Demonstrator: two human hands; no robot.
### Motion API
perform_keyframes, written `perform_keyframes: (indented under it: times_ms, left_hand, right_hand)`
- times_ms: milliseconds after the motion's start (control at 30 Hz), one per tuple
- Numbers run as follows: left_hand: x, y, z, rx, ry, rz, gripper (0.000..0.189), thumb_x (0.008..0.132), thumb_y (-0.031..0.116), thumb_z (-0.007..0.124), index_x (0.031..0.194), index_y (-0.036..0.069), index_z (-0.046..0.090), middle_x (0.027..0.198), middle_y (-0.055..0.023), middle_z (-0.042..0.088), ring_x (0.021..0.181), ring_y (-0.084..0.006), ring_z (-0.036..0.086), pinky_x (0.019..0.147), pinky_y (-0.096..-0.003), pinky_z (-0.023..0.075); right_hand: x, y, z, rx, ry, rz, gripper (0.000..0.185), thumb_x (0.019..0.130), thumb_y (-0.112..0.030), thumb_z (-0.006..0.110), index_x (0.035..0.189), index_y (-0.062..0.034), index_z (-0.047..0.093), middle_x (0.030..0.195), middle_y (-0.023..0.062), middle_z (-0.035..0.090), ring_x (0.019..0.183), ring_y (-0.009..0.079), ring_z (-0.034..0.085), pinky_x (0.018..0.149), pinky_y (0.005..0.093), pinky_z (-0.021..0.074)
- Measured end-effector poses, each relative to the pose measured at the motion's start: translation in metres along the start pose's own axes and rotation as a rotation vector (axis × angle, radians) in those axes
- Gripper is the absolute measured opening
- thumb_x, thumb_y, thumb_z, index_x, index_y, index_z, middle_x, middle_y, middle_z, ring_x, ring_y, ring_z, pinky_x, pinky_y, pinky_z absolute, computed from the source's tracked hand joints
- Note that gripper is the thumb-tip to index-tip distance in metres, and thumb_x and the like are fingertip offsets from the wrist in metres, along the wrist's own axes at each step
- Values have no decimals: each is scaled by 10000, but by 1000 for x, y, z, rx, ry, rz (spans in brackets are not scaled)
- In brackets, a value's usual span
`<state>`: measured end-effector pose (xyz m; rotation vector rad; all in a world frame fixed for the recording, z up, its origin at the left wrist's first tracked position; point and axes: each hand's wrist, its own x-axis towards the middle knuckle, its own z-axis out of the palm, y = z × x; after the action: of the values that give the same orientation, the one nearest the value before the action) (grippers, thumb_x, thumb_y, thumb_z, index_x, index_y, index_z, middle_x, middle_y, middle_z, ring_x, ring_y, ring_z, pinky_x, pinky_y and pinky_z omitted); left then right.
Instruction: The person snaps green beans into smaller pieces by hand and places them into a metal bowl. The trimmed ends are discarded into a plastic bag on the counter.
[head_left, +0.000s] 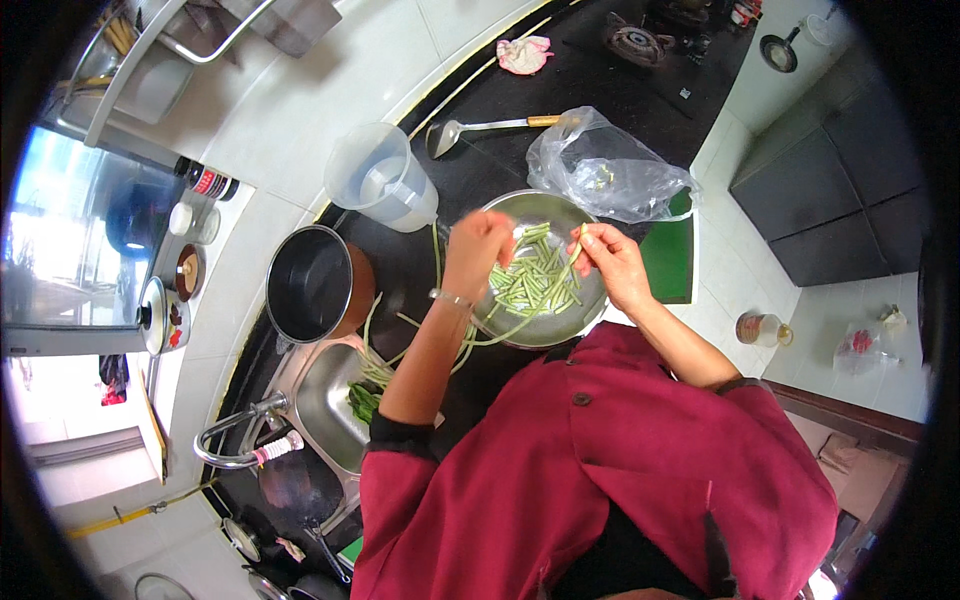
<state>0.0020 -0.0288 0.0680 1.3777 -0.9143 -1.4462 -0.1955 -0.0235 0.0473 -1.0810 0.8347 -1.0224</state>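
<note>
A round metal pan (504, 201) in front of me holds many short pieces of green long bean (529, 279). My right hand (615, 264), over the pan's right side, pinches one end of a long bean (553, 291). That bean trails down across the pieces and the pan's near rim to the left. My left hand (478, 251), with a bracelet at the wrist, is blurred above the pan's left edge. Its fingers are curled, and whether they grip anything is hidden. More whole long beans (375, 367) stretch from beneath my left forearm into the sink.
Left of the pan stand a clear plastic jug (382, 180) and a deep dark pot (311, 281). Leafy greens (364, 402) lie in the steel sink (319, 412) by the faucet (240, 442). Beyond the pan are a clear plastic bag (615, 172), a wok spatula (487, 126) and a cloth (523, 56).
</note>
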Motion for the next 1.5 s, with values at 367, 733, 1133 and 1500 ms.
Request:
perform_keyframes:
  times_ms: [367, 733, 1133, 1500]
  left_hand:
    - [89, -5, 69, 1180, -78, 735, 247, 812, 193, 478, 1014, 83, 565, 1185, -171, 447, 1015, -318, 487, 803, -405, 417]
    - [133, -13, 76, 821, 168, 815, 415, 862, 381, 433, 870, -3, 590, 873, -150, 617, 781, -250, 609, 692, -325, 461]
    - [25, -47, 21, -161, -633, -191, 214, 868, 202, 523, 908, -2, 570, 707, 22, 518, 477, -7, 343, 417, -164, 279]
    - [-16, -32, 7, -281, -158, 224, 99, 816, 36, 563, 902, -10, 582, 758, -52, 597, 569, -80, 499, 510, -202, 409]
  right_hand:
    - [17, 0, -33, 210, -56, 72, 211, 908, -213, 451, 1003, -29, 496, 885, 70, 597, 686, 69, 523, 631, 190, 424]
    - [38, 17, -28, 421, -77, 137, 176, 905, -185, 457, 978, -29, 497, 868, 94, 608, 661, 65, 530, 604, 177, 433]
    - [40, 19, -27, 496, -116, 221, 170, 875, -146, 507, 992, -22, 517, 838, 85, 600, 673, 86, 544, 614, 187, 453]
    - [36, 33, 5, 552, -69, 653, 59, 838, -47, 525, 884, -9, 528, 727, 22, 550, 572, 66, 498, 537, 173, 443]
